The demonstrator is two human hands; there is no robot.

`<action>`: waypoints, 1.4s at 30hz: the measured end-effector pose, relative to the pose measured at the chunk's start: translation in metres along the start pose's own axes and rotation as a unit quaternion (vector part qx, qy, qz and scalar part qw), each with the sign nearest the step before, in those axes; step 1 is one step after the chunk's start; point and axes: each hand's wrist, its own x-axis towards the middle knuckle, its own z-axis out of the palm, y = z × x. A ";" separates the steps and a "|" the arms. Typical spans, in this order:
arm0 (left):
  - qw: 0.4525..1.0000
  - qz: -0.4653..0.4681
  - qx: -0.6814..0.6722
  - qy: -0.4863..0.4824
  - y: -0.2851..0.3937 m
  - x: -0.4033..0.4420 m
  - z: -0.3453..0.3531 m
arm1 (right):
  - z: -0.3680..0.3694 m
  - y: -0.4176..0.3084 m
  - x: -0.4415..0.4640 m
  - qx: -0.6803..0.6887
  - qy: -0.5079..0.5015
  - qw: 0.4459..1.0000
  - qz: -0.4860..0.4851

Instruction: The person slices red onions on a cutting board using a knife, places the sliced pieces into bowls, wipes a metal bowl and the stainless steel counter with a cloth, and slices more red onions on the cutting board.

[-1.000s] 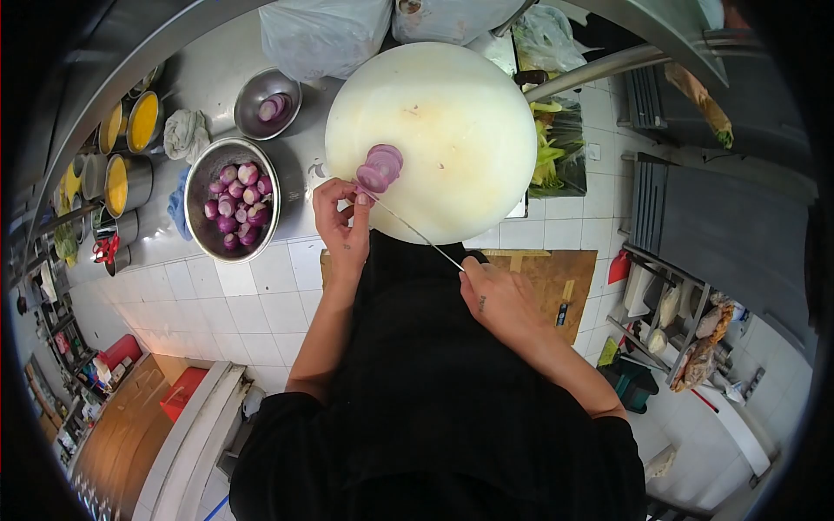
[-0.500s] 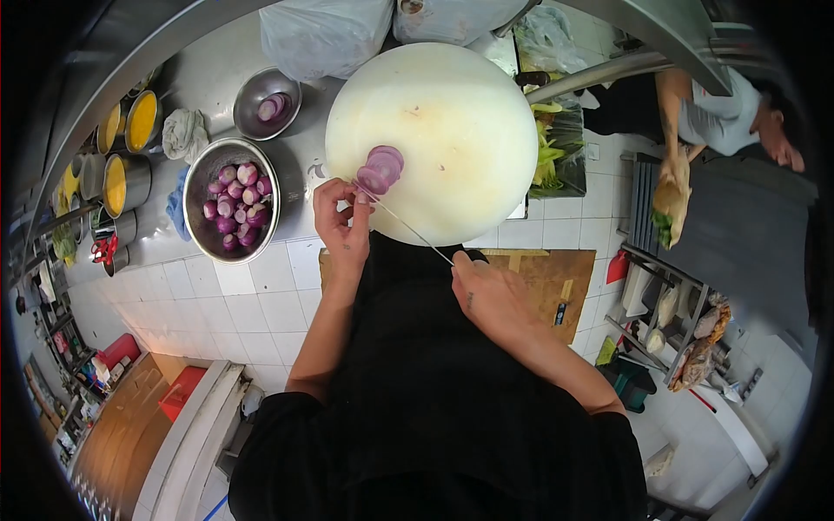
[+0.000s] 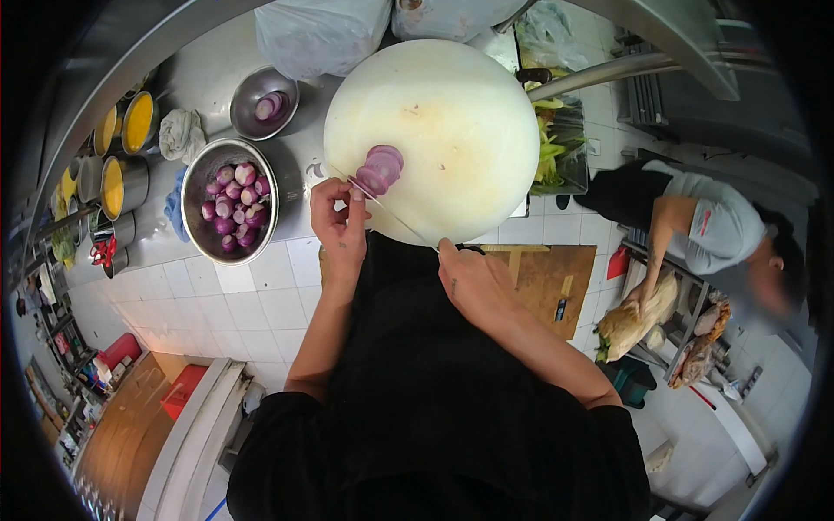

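Surrounding the cutting board (image 3: 460, 130): plastic bags (image 3: 323, 35) beyond, steel bowls (image 3: 198, 231) left.

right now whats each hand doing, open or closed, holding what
Left hand: fingers curled beside the red onion slices; whether they grip anything cannot be told.
Right hand: closed, holding the knife.

a steel counter (image 3: 300, 143) carries a round white board (image 3: 443, 130), two metal bowls (image 3: 201, 174) and a crumpled cloth (image 3: 181, 136)
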 end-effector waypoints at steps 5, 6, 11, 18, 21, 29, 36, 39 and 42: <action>1.000 -0.014 -0.010 -0.002 -0.004 0.000 -0.002 | 0.002 0.003 0.005 0.002 0.001 1.000 -0.009; 1.000 -0.018 -0.015 -0.002 -0.004 0.000 -0.002 | 0.002 0.003 0.006 0.010 -0.006 1.000 -0.007; 0.999 -0.035 -0.031 -0.004 -0.006 0.001 -0.005 | 0.004 0.004 0.009 0.024 -0.003 1.000 -0.008; 0.999 -0.042 -0.030 -0.012 -0.001 0.001 -0.005 | 0.027 0.017 0.014 0.008 -0.004 1.000 -0.003; 0.998 -0.054 -0.020 -0.019 0.001 0.000 -0.008 | 0.027 0.018 0.013 -0.001 -0.017 1.000 0.001; 0.998 -0.051 -0.015 -0.030 -0.002 0.000 -0.011 | 0.023 0.021 0.013 0.007 -0.012 1.000 -0.010; 0.999 -0.044 -0.010 -0.022 -0.001 0.000 -0.012 | -0.008 0.028 0.000 0.091 0.044 0.994 0.038; 0.995 -0.004 0.081 -0.052 0.003 0.009 -0.017 | -0.007 0.047 -0.005 0.067 0.069 0.993 0.069; 0.967 0.052 0.220 -0.118 0.024 0.031 -0.025 | -0.008 0.062 -0.011 0.074 0.098 0.988 0.092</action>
